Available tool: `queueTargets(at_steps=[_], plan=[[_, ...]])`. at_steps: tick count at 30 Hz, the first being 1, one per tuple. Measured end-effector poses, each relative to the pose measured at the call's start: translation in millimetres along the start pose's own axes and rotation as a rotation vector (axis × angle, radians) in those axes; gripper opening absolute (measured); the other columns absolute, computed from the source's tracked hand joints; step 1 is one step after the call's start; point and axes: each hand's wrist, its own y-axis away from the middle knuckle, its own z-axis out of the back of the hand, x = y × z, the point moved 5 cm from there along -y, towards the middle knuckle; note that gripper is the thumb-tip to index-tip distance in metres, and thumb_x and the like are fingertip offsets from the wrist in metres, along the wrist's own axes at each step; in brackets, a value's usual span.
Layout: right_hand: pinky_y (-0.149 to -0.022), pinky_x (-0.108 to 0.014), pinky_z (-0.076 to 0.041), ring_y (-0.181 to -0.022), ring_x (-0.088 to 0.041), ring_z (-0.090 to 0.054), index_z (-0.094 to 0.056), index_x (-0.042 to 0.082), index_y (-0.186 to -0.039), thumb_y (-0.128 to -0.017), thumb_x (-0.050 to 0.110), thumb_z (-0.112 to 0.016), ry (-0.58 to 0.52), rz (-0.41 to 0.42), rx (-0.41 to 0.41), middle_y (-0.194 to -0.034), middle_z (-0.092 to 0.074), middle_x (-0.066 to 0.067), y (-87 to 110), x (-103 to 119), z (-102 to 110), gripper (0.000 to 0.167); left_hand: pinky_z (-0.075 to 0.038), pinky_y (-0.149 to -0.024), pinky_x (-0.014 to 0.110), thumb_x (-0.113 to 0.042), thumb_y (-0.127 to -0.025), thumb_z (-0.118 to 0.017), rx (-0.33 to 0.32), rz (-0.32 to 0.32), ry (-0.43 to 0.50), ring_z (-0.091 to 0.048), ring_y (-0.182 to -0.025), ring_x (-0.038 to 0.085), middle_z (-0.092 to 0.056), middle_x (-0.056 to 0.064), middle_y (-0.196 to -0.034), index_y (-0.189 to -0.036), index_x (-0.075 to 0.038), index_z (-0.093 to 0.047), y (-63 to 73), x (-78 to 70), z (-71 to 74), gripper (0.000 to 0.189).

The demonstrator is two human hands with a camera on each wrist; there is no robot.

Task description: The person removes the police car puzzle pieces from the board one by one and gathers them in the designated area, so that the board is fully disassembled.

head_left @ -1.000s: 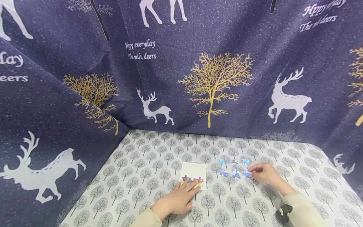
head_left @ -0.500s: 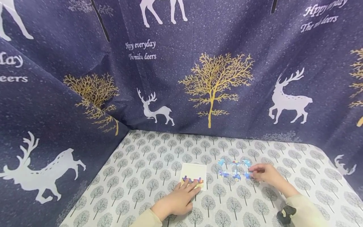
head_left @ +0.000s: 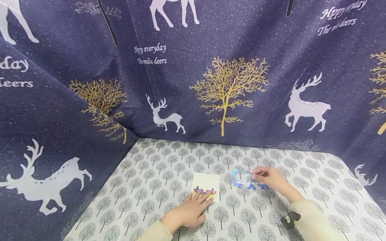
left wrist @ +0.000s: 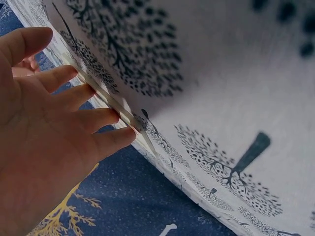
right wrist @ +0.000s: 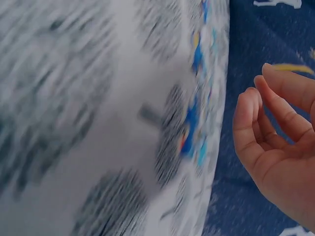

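My left hand rests with spread, straight fingers on the lower part of a white puzzle board. A joined row of purple and yellow puzzle pieces shows just beyond the fingertips; the hand hides part of it. In the left wrist view the board's thin edge lies at the fingertips. My right hand is over the right end of several loose blue puzzle pieces, partly hiding them. Its fingers are loosely bent, and nothing shows between thumb and fingertips in the right wrist view.
A white tablecloth with grey trees covers the table. Dark blue curtain cloth printed with deer and golden trees hangs behind and at the left. A black band sits on the right sleeve.
My right hand has moved left and slightly away from me, from the right side of the loose pieces to over them. My left hand has stayed on the board.
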Motion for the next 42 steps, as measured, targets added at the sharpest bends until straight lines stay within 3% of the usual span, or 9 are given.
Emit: queueTargets(at_steps=[6, 12, 18, 23, 29, 42], plan=[[-0.061, -0.034, -0.057, -0.076, -0.033, -0.066, -0.067, -0.006, -0.105, -0.089, 0.010, -0.066, -0.054, 0.076, 0.045, -0.094, -0.066, -0.014, -20.3, 23, -21, 0.023, -0.026, -0.114, 0.050, -0.034, -0.096, -0.047, 0.001, -0.007, 0.003, -0.018, -0.145, 0.035, -0.018, 0.004, -0.160, -0.152, -0.020, -0.031, -0.2, -1.6, 0.3, 0.059], [-0.066, -0.028, -0.056, -0.080, -0.031, -0.065, -0.067, -0.006, -0.106, -0.090, 0.011, -0.064, -0.059, 0.127, 0.109, -0.096, -0.065, -0.012, -32.4, 44, -46, 0.024, -0.029, -0.113, 0.046, -0.034, -0.096, -0.046, 0.002, -0.034, -0.001, -0.019, -0.145, 0.033, -0.019, 0.011, -0.159, -0.151, -0.013, -0.033, 0.7, -7.3, 0.2, 0.060], [-0.060, -0.032, -0.057, -0.072, -0.032, -0.065, -0.069, -0.005, -0.101, -0.089, 0.011, -0.066, -0.037, 0.184, 0.117, -0.089, -0.067, -0.010, -45.5, 62, -69, 0.020, -0.031, -0.112, 0.048, -0.035, -0.095, -0.048, -0.012, -0.038, -0.024, -0.021, -0.144, 0.031, -0.022, 0.011, -0.158, -0.150, -0.012, -0.033, 1.6, -11.7, 1.5, 0.061], [-0.057, -0.030, -0.054, -0.069, -0.023, -0.064, -0.071, -0.002, -0.099, -0.088, 0.013, -0.068, -0.017, 0.200, 0.148, -0.089, -0.069, -0.008, -50.7, 74, -88, 0.019, -0.031, -0.112, 0.047, -0.037, -0.095, -0.048, -0.023, -0.054, -0.058, -0.023, -0.144, 0.030, -0.023, 0.011, -0.157, -0.150, -0.011, -0.033, 3.2, -15.0, 0.5, 0.063], [-0.066, -0.023, -0.052, -0.075, -0.012, -0.061, -0.071, -0.001, -0.101, -0.088, 0.010, -0.067, 0.002, 0.270, 0.196, -0.093, -0.070, -0.008, -54.1, 82, -111, 0.018, -0.028, -0.114, 0.042, -0.036, -0.096, -0.049, -0.007, -0.050, -0.063, -0.021, -0.145, 0.028, -0.022, 0.010, -0.158, -0.151, -0.009, -0.032, 4.8, -17.9, -1.1, 0.064], [-0.070, -0.028, -0.054, -0.080, -0.014, -0.063, -0.071, 0.002, -0.106, -0.087, 0.009, -0.066, -0.030, 0.218, 0.307, -0.100, -0.071, -0.009, -59.7, 93, -148, 0.020, -0.030, -0.113, 0.041, -0.038, -0.096, -0.048, -0.017, -0.076, -0.102, -0.023, -0.144, 0.030, -0.026, 0.010, -0.157, -0.150, -0.008, -0.032, 4.9, -18.6, -3.3, 0.064]])
